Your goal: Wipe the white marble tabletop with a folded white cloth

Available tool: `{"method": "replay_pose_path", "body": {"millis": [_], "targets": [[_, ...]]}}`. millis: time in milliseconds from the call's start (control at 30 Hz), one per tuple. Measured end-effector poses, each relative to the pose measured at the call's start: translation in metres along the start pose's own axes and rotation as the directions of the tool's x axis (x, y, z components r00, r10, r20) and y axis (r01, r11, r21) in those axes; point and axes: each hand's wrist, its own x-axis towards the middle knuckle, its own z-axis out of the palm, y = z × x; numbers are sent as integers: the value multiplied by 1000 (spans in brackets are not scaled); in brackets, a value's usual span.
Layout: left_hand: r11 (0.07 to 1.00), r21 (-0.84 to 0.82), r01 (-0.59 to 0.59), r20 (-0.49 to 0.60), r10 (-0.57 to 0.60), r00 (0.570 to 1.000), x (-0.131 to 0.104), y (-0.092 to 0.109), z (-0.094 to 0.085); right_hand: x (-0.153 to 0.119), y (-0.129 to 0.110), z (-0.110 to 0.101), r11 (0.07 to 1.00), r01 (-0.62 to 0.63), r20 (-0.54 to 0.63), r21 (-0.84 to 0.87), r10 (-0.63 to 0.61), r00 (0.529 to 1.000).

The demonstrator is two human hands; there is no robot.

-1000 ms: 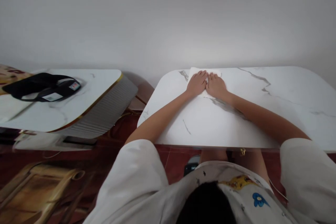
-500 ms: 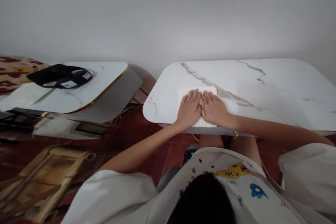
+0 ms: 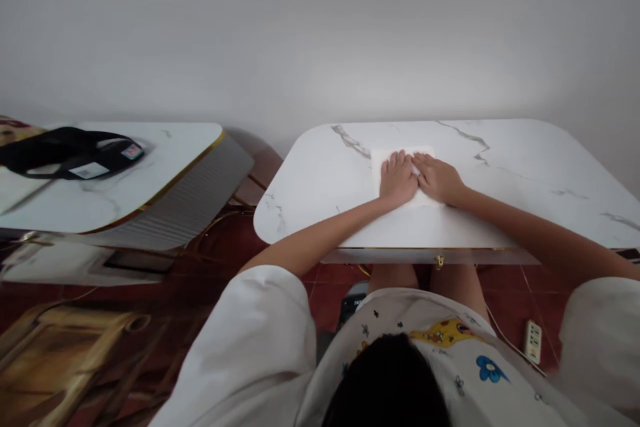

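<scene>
Under both of my palms lies a white square wipe [image 3: 376,163], cloth or paper, I cannot tell which. It rests flat on the white marble-patterned table [image 3: 520,213]. My left hand [image 3: 399,180] presses on its middle with the fingers stretched forward. Beside it my right hand [image 3: 439,179] is laid flat at an angle, its fingertips close to the left hand's fingers. Neither hand is wrapped round anything. The hands cover much of the wipe; its back, left and front edges show.
A second marble-patterned table [image 3: 165,167] on the left carries a black strap-like item [image 3: 85,153]. A bamboo chair [image 3: 75,360] stands at the lower left. On the red tiled floor at right lies a power strip [image 3: 533,340] with a cord. A grey wall rises behind the tables.
Both hands and the wipe have slid away from the table's front edge and to the right. The view has shifted slightly, and the power strip has come into sight.
</scene>
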Motion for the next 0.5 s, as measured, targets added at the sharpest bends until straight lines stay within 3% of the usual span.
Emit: {"method": "replay_pose_path", "body": {"millis": [333, 500], "targets": [[997, 52, 52, -212, -40, 977, 108, -54, 0, 117, 28, 34, 1000, 22, -36, 19, -21, 999], [992, 118, -36, -204, 60, 977, 155, -70, -1, 155, 43, 42, 1000, -28, -37, 9, 29, 999]]}}
